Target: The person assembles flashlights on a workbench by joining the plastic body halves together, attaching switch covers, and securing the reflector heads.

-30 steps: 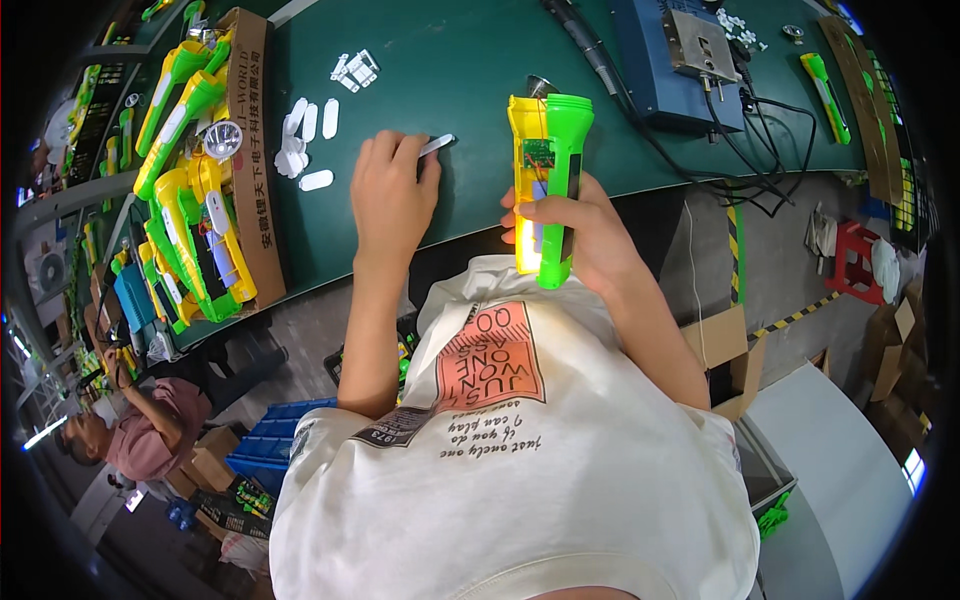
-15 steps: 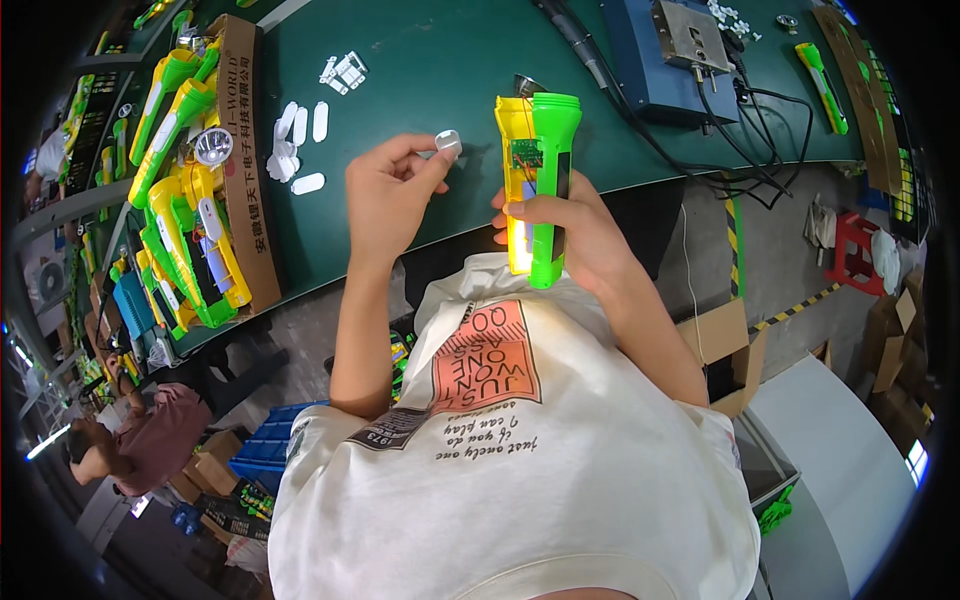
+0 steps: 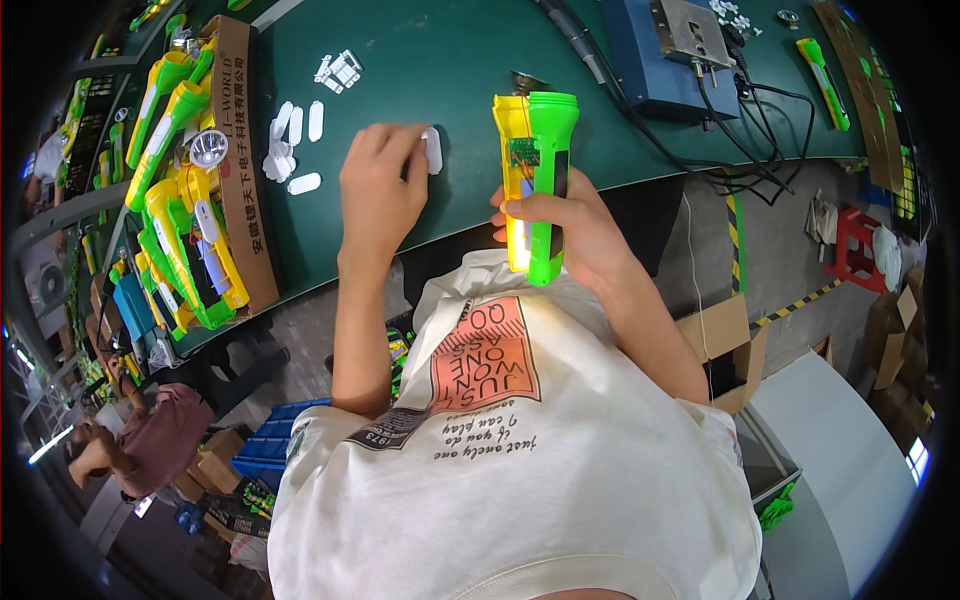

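My right hand (image 3: 588,228) grips an opened flashlight, its green half-shell (image 3: 546,190) next to its yellow half-shell (image 3: 509,150). Between the halves show a small green circuit board (image 3: 523,151), thin wires and a bright glow low in the yellow half. At the flashlight's top end a round reflector (image 3: 527,84) is partly hidden. Left of it, my left hand (image 3: 383,190) is closed, fingertips on a white oval cover (image 3: 433,151) just above the table. More white oval covers (image 3: 283,160) lie further left, beside a heap of small white parts (image 3: 338,70).
A cardboard box (image 3: 245,180) full of green and yellow flashlights stands on the green table (image 3: 450,60) at left. Toward the back right are a blue machine (image 3: 655,75), black cables (image 3: 735,175) and another flashlight (image 3: 823,84). A person (image 3: 165,430) is at lower left.
My left hand has shifted slightly left, its fingers turning over the white oval cover, which now shows lengthwise. My right hand and the flashlight have hardly moved.
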### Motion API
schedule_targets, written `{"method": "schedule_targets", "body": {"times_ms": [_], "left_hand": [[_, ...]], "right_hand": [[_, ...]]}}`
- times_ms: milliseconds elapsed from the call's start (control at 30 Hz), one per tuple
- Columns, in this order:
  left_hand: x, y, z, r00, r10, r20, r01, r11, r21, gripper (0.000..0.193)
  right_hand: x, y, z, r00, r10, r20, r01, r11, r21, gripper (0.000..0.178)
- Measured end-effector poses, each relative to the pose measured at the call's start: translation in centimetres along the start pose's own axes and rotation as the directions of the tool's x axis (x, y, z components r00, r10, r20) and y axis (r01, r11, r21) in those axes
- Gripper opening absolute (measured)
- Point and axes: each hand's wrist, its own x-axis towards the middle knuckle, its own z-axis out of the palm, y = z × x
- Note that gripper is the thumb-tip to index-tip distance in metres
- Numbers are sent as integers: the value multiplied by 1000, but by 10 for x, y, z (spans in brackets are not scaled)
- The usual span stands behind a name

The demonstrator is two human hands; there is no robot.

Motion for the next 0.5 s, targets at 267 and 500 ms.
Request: {"method": "schedule_targets", "body": {"times_ms": [267, 500], "left_hand": [[5, 6, 4, 930, -348, 116, 344, 938, 49, 29], [13, 2, -7, 909, -312, 277, 345, 935, -79, 27]], "right_hand": [[2, -3, 3, 998, 51, 32, -52, 998, 19, 37], [3, -2, 1, 998, 50, 39, -51, 998, 22, 38]]}}
